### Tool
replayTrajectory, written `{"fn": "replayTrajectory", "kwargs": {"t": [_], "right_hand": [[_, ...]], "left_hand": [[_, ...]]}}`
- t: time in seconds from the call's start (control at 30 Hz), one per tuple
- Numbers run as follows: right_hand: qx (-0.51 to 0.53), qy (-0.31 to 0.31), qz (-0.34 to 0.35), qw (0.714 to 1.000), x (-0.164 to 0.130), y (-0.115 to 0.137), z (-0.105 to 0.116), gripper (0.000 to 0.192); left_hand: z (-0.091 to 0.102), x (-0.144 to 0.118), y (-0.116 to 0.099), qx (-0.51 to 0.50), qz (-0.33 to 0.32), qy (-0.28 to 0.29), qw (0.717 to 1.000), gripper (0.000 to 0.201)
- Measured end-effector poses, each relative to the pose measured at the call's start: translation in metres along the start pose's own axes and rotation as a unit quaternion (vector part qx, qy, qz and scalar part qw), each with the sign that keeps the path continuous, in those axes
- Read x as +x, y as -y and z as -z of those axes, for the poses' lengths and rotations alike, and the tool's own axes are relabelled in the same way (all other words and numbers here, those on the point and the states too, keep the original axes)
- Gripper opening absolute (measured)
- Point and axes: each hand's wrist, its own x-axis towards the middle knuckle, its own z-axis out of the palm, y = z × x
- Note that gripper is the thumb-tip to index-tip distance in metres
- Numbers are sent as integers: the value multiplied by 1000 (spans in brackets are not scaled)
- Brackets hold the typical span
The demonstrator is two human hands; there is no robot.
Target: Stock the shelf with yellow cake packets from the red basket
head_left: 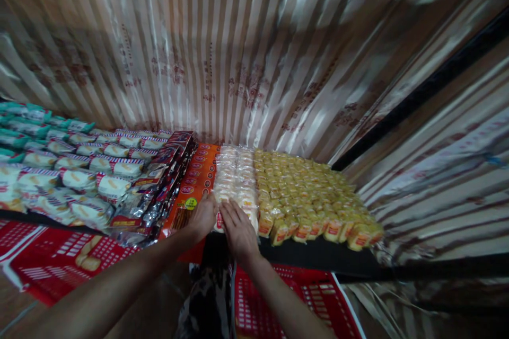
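White clear-wrapped packets point(235, 175) stand in two columns on the dark shelf. My right hand point(239, 230) lies on the front ones with its fingers stretched out and held near each other. At their left side, my left hand point(204, 215) rests along the border with an orange printed sheet point(195, 174); its fingers look extended, though their tips are partly hidden. Neither hand grasps a packet. Rows of yellow wrapped packets point(306, 196) adjoin the white ones on the right.
Dark glossy packages point(159, 180) lean left of the orange sheet, beside white-and-blue packets point(99, 164) and green packets point(27, 122). Red baskets point(294, 296) sit below the black shelf edge point(330, 257). A striped, creased covering point(222, 53) hangs behind; a black bar point(421, 87) slants at right.
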Motion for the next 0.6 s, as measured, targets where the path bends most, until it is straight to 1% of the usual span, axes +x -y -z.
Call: {"fn": "replayTrajectory", "kwargs": {"t": [0.07,0.17,0.23,0.3,0.37,0.4,0.5,0.6], "right_hand": [[-5,-8,-21,1000,-13,1,-14,47],[-12,-29,-37,999,-19,0,-24,46],[-19,-46,-51,997,-19,1,-26,45],[-26,-60,-67,996,-20,4,-27,43],[-27,-72,-85,993,-23,8,-28,42],[-27,-78,-95,992,-25,9,-28,43],[-28,-98,-131,986,-35,13,-26,47],[-33,-102,-175,979,-51,15,-23,52]], "left_hand": [[0,0,-1,-6,0,-1,1000,24],[-2,-3,-2,-26,28,-20,999,21],[-8,-8,0,-49,54,-68,995,23],[-20,-14,5,-71,69,-149,984,28],[-36,-20,10,-90,65,-213,971,35],[-44,-22,12,-100,56,-226,967,37],[-60,-24,14,-123,22,-224,967,44],[-63,-22,10,-139,7,-214,967,49]]}}
